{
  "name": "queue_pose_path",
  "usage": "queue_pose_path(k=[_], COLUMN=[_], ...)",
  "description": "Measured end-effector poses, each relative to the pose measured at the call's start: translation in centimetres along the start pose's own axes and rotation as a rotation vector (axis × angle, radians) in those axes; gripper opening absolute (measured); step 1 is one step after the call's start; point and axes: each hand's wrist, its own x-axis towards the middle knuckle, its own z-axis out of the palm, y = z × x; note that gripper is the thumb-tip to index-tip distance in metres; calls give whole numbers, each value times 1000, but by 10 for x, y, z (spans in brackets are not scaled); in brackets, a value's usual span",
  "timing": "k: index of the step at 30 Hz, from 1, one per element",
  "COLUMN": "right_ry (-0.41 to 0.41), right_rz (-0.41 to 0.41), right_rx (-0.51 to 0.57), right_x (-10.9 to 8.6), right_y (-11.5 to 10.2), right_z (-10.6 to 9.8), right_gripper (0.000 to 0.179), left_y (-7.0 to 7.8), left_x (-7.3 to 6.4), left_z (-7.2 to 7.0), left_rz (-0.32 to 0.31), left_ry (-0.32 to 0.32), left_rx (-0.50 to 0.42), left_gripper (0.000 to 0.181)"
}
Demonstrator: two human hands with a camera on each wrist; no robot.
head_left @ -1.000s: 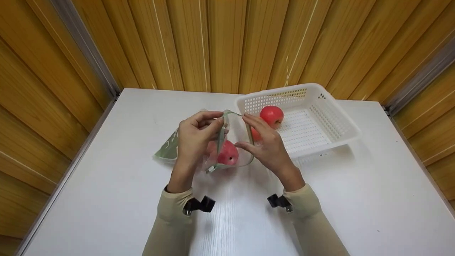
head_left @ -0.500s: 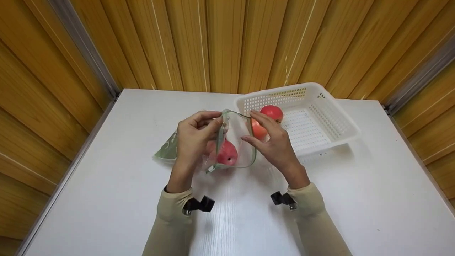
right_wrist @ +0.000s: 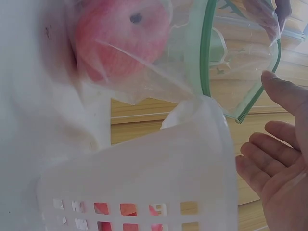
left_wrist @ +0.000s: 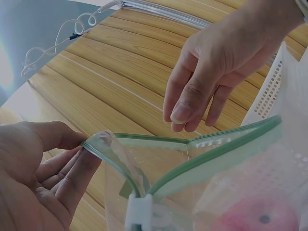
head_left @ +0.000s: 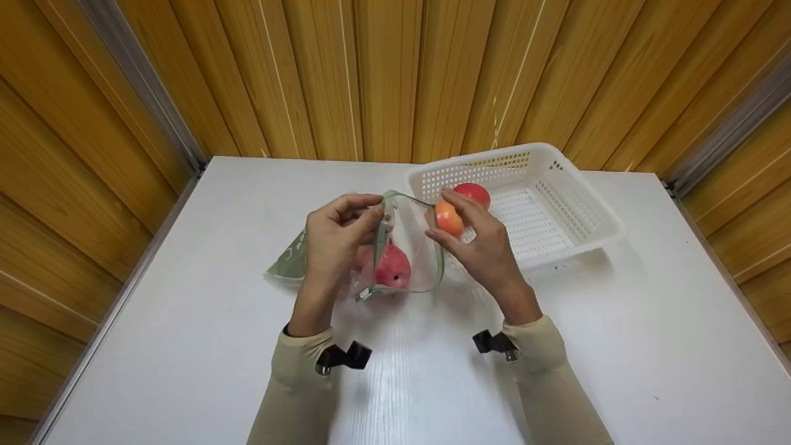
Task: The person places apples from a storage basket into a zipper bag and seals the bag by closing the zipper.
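Note:
My left hand (head_left: 337, 238) pinches the green-edged rim of a clear zip bag (head_left: 423, 262), whose mouth gapes to the right. A white slider (left_wrist: 138, 211) sits on the zip at its lower corner. Inside the bag lies a pinkish-red apple (head_left: 393, 267). My right hand (head_left: 482, 250), its fingers relaxed and holding nothing, hovers beside the bag's right rim; in the left wrist view that hand (left_wrist: 219, 67) appears above the rim, apart from it. Just past its fingers, in a white basket (head_left: 571, 250), are an orange-red apple (head_left: 448, 219) and a red apple (head_left: 473, 194).
The basket, with slatted holes in its walls, stands at the back right of the white table (head_left: 655, 321). A green printed part of the bag (head_left: 289, 259) spreads left of my left hand. Behind the table rises a wood-panelled wall (head_left: 389, 80).
My right hand has drawn off the bag's rim and shifted right toward the basket, bringing the orange-red apple into view. The bag's mouth has widened a little. My left hand keeps its pinch.

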Motion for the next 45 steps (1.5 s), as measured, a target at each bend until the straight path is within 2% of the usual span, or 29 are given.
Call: queue_pose_path(k=[17, 25, 38, 45], right_ry=[29, 20, -19, 8], right_rz=[31, 38, 25, 34], right_rx=[9, -14, -37, -56], right_x=[0, -1, 19, 28], right_y=[6, 8, 15, 25], right_z=[-1, -1, -12, -16], right_gripper=[62, 61, 60, 56], left_y=[2, 0, 1, 2], left_x=[0, 0, 0, 0], left_z=[0, 1, 0, 0], left_rz=[-18, -19, -38, -43], left_ry=[5, 15, 19, 22], left_rx=[30, -5, 3, 28], left_gripper=[14, 13, 12, 12])
